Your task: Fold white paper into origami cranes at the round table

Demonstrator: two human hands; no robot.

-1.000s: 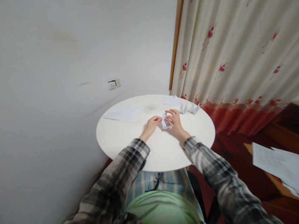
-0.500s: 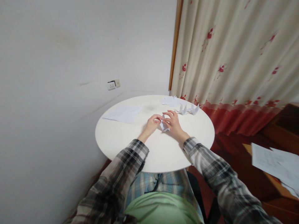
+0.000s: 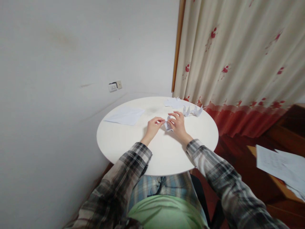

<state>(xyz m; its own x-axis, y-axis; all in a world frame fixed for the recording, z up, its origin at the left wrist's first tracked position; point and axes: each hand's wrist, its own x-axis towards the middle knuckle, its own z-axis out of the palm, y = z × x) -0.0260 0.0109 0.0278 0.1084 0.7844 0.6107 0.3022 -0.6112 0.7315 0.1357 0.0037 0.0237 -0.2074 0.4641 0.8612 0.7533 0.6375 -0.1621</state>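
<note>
Head view: a round white worktop (image 3: pixel 164 156) stands beside a pale wall (image 3: pixel 59 70) with a socket (image 3: pixel 112 87); a flowered curtain (image 3: pixel 226 41) hangs at right. Near the worktop's middle, the left hand (image 3: pixel 153 126) pinches a small folded paper (image 3: pixel 168 128), and the right hand (image 3: pixel 179 125) holds its other side. A flat sheet (image 3: pixel 126 116) lies leftward; two paper figures (image 3: pixel 196 111) sit beyond the right hand.

Folded paper (image 3: pixel 167 126), pinched from both sides.
I see the left hand (image 3: pixel 153 126) and right hand (image 3: pixel 178 125) working it above a round white table (image 3: pixel 170 156).
</note>
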